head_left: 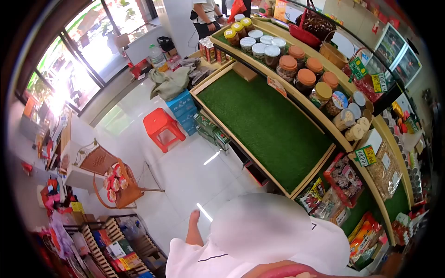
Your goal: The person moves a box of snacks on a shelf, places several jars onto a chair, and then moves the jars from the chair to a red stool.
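Observation:
My left hand [194, 217] hangs low beside my white shirt [282, 231], at the end of a short stretch of bare arm. Its fingers cannot be made out, and nothing shows in it. White floor tiles lie around it, with the shelf's front corner to its right. My right hand does not show. In front of my body stands a wooden display shelf [264, 178] whose lower tier is lined with green turf [266, 125]. Along the tier above it stand several jars with orange lids [306, 77], white lids [272, 50] and yellow lids [230, 33].
A red stool [162, 124] stands by blue boxes [182, 109] left of the shelf. Further left are a brown wicker chair [127, 192] holding red-and-white packages and a slatted rack [116, 245]. Bagged snacks [343, 180] fill the right side. A person [204, 18] stands at the back.

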Motion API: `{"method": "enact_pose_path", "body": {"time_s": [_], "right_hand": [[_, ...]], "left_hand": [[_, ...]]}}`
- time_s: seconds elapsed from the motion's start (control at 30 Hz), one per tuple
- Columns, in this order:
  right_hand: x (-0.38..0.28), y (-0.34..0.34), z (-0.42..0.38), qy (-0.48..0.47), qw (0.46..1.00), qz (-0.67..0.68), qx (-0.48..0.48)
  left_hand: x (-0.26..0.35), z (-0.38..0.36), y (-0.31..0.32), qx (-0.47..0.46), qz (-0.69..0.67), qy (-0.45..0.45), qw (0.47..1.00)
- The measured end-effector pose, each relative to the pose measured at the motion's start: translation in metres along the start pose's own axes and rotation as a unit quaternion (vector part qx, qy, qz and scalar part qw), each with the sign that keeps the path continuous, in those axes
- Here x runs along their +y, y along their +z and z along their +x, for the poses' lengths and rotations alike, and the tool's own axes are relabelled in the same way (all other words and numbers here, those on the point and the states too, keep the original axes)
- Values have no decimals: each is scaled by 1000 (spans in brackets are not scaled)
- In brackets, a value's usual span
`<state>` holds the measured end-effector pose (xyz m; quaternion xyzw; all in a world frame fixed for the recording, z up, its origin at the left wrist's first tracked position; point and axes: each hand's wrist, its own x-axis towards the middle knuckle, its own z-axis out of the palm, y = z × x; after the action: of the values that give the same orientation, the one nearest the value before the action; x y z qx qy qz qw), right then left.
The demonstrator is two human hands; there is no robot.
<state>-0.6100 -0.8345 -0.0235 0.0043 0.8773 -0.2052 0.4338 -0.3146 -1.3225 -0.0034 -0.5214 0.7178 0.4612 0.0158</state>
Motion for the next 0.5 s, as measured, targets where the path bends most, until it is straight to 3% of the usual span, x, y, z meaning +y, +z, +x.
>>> {"method": "enact_pose_path", "body": {"time_s": [0.03, 0.07, 0.1, 0.13, 0.2, 0.27, 0.3, 0.33, 0.37, 0.4, 0.43, 0.47, 0.5], "right_hand": [[-22, 2, 3, 8, 1000, 24, 1], [-45, 5, 8, 15, 999, 47, 1], [-68, 6, 15, 18, 998, 67, 2], [-90, 7, 27, 19, 996, 82, 4], [-134, 7, 53, 8, 995, 103, 5], [-186, -3, 89, -44, 992, 117, 12], [-210, -10, 113, -134, 986, 100, -2], [-256, -29, 111, -80, 983, 167, 16], [-266, -17, 158, -180, 963, 192, 55], [-327, -54, 155, -110, 979, 171, 9], [-371, -69, 159, -117, 943, 312, -7], [-447, -129, 107, -144, 938, 315, -14], [-470, -133, 134, -259, 911, 316, 55]], "left_hand": [[6, 52, -13, -96, -2, -37, 995], [36, 92, -13, -107, -93, -45, 989], [64, 133, -4, -58, -96, -16, 994], [114, 153, -13, -111, -102, -50, 987], [169, 216, -7, -139, -59, 30, 988], [229, 248, -4, -147, 11, 96, 984], [261, 260, -6, -159, 10, 100, 982], [288, 266, -7, -174, 9, 101, 979], [311, 264, -9, -190, 9, 97, 977], [333, 259, -18, -218, 8, 68, 973], [376, 256, -33, -244, 8, 44, 969], [413, 270, -39, -270, 5, 24, 962], [429, 297, -39, -250, 4, 74, 965]]}}
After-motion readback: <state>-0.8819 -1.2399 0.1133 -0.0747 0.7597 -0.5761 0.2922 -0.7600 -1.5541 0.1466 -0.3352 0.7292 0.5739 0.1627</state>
